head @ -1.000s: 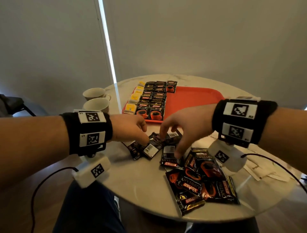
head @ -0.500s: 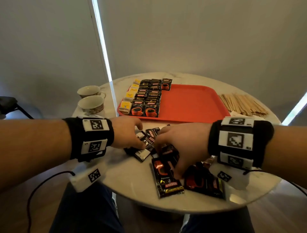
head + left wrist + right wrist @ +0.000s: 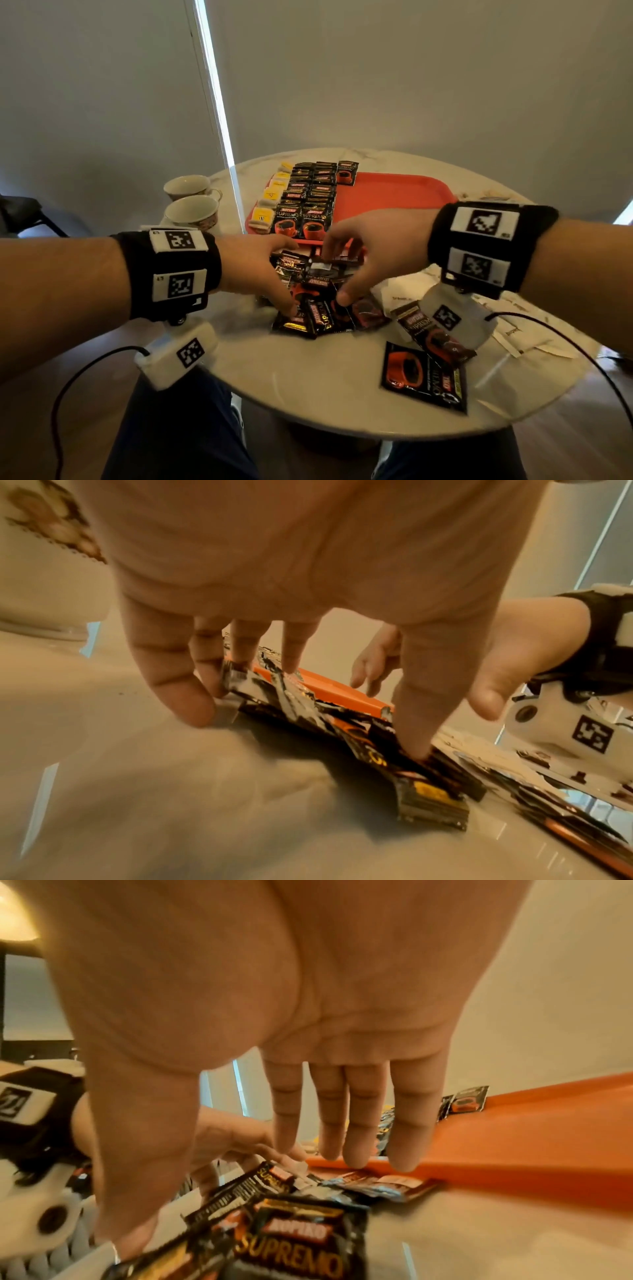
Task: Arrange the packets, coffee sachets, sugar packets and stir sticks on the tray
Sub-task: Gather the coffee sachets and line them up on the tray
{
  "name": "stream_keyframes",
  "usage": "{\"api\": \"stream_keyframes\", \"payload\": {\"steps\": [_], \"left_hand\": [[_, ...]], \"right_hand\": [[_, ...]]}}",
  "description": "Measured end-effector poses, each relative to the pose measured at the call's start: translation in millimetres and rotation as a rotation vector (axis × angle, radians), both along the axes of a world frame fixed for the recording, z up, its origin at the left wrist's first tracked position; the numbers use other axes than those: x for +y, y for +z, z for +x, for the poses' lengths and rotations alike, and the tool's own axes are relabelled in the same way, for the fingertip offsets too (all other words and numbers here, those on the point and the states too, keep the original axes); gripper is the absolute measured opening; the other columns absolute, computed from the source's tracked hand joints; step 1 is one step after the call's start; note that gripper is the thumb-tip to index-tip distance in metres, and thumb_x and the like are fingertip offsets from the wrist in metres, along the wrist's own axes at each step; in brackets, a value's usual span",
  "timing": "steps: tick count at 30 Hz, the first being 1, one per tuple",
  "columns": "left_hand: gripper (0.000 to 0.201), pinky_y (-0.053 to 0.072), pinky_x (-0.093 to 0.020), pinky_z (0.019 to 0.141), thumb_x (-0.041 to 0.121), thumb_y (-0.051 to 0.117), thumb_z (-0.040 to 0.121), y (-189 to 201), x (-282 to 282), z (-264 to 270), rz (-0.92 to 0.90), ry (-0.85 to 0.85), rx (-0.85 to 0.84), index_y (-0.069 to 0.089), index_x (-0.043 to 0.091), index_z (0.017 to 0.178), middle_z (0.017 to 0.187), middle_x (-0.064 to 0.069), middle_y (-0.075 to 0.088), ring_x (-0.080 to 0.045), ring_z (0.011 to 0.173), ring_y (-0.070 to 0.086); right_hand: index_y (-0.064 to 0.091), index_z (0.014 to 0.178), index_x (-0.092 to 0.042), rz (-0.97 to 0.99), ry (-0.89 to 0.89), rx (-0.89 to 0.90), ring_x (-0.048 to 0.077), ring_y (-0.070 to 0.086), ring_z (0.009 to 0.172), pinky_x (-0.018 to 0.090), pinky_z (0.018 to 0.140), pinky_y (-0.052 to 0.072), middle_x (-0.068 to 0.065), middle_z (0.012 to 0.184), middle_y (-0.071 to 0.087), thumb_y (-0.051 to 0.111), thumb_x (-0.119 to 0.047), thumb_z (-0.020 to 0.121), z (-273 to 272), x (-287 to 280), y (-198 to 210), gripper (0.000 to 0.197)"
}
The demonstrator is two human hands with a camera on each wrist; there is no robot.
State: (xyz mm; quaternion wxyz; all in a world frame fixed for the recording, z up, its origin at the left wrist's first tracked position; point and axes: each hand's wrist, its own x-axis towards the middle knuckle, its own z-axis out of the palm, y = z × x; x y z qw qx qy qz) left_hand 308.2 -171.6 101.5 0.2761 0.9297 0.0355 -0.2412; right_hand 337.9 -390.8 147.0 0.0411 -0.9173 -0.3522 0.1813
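Observation:
A loose pile of black coffee sachets (image 3: 313, 291) lies on the white table just in front of the red tray (image 3: 394, 195). My left hand (image 3: 274, 274) spans the pile's left side, its thumb (image 3: 421, 723) pressing on a sachet and its fingers (image 3: 291, 653) touching the far edge. My right hand (image 3: 346, 270) spans the right side with straight fingers (image 3: 356, 1137) at the tray's near rim and the thumb down on a sachet. Neat rows of coffee sachets (image 3: 310, 202) and yellow sugar packets (image 3: 270, 195) fill the tray's left part. No stir sticks are in view.
Two more coffee sachets (image 3: 424, 377) lie near the table's front right edge. White paper packets (image 3: 513, 334) are spread at the right under my right wrist. Two cups (image 3: 191, 209) stand left of the tray. The tray's right half is bare.
Both hands have slid part of the sachet pile away from me up to the tray's near edge. Two sachets stayed behind at the front right.

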Motion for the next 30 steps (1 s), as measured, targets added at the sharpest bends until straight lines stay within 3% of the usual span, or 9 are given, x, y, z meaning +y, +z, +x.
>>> {"api": "stream_keyframes", "payload": {"steps": [4, 8, 14, 18, 21, 24, 25, 28, 30], "left_hand": [[0.139, 0.046, -0.046, 0.114, 0.046, 0.102, 0.031, -3, -6, 4, 0.029, -0.119, -0.017, 0.035, 0.045, 0.153, 0.136, 0.017, 0.061, -0.012, 0.126, 0.058], [0.144, 0.044, -0.046, 0.116, 0.053, 0.100, 0.035, -2, -18, 7, 0.161, -0.167, -0.062, 0.026, 0.046, 0.158, 0.150, 0.014, 0.047, -0.015, 0.135, 0.048], [0.093, 0.051, -0.038, 0.106, 0.041, 0.098, 0.061, 4, -29, 5, 0.219, -0.139, -0.091, 0.051, 0.041, 0.143, 0.132, 0.010, 0.058, -0.014, 0.118, 0.057], [0.083, 0.048, -0.036, 0.106, 0.042, 0.095, 0.066, 6, -27, 0, 0.245, -0.121, -0.099, 0.051, 0.041, 0.136, 0.133, 0.010, 0.054, -0.015, 0.119, 0.054], [0.091, 0.050, -0.038, 0.107, 0.037, 0.097, 0.063, 6, -21, 2, 0.176, -0.075, -0.055, 0.047, 0.044, 0.139, 0.137, 0.009, 0.051, -0.017, 0.122, 0.054], [0.114, 0.050, -0.043, 0.110, 0.050, 0.093, 0.043, 8, -20, 4, 0.103, -0.053, -0.025, 0.043, 0.045, 0.145, 0.146, 0.006, 0.049, -0.020, 0.128, 0.052], [0.122, 0.046, -0.044, 0.113, 0.057, 0.094, 0.041, 8, -21, 5, 0.097, -0.069, -0.023, 0.039, 0.046, 0.150, 0.153, 0.006, 0.045, -0.021, 0.135, 0.048], [0.130, 0.032, -0.046, 0.123, 0.071, 0.089, 0.052, 10, -29, 5, 0.143, -0.137, -0.025, 0.021, 0.047, 0.161, 0.168, 0.005, 0.027, -0.024, 0.152, 0.030], [0.133, 0.026, -0.050, 0.125, 0.082, 0.076, 0.048, 10, -38, 4, 0.250, -0.182, -0.044, 0.012, 0.052, 0.161, 0.171, 0.002, 0.017, -0.027, 0.155, 0.022]], "right_hand": [[0.056, 0.122, -0.044, -0.117, 0.056, -0.019, 0.004, 0.054, 0.103, 0.026, 0.080, 0.052, -0.024, 0.110, 0.050, 0.087, -0.054, 0.070, -17, -36, -5, 0.061], [0.050, 0.129, -0.052, -0.268, 0.109, -0.002, 0.009, 0.057, 0.103, 0.036, 0.084, 0.058, -0.022, 0.115, 0.048, 0.082, -0.033, 0.078, -26, -63, -8, 0.063], [0.053, 0.127, -0.044, -0.286, 0.112, -0.039, 0.010, 0.050, 0.108, 0.033, 0.089, 0.055, -0.015, 0.122, 0.048, 0.086, -0.038, 0.076, -19, -66, -17, 0.062], [0.054, 0.116, -0.037, -0.209, 0.071, -0.044, 0.006, 0.056, 0.095, 0.026, 0.077, 0.052, -0.019, 0.109, 0.057, 0.086, -0.036, 0.077, -11, -67, -9, 0.051], [0.056, 0.107, -0.041, -0.155, 0.060, 0.029, 0.006, 0.066, 0.090, 0.032, 0.078, 0.058, -0.014, 0.100, 0.070, 0.085, -0.033, 0.079, -8, -67, 1, 0.041], [0.062, 0.110, -0.043, -0.067, 0.116, 0.188, 0.008, 0.070, 0.085, 0.038, 0.080, 0.061, -0.011, 0.098, 0.075, 0.085, -0.029, 0.081, -15, -60, 7, 0.040], [0.064, 0.113, -0.043, -0.059, 0.134, 0.243, 0.007, 0.070, 0.084, 0.036, 0.079, 0.061, -0.011, 0.099, 0.075, 0.085, -0.027, 0.081, -18, -57, 6, 0.041], [0.064, 0.127, -0.045, -0.138, 0.224, 0.321, -0.004, 0.065, 0.085, 0.014, 0.071, 0.052, -0.017, 0.105, 0.072, 0.084, -0.024, 0.083, -27, -52, 5, 0.052], [0.056, 0.138, -0.046, -0.279, 0.256, 0.307, -0.005, 0.060, 0.084, 0.013, 0.072, 0.044, -0.020, 0.105, 0.065, 0.082, -0.026, 0.083, -32, -45, -5, 0.064]]}}
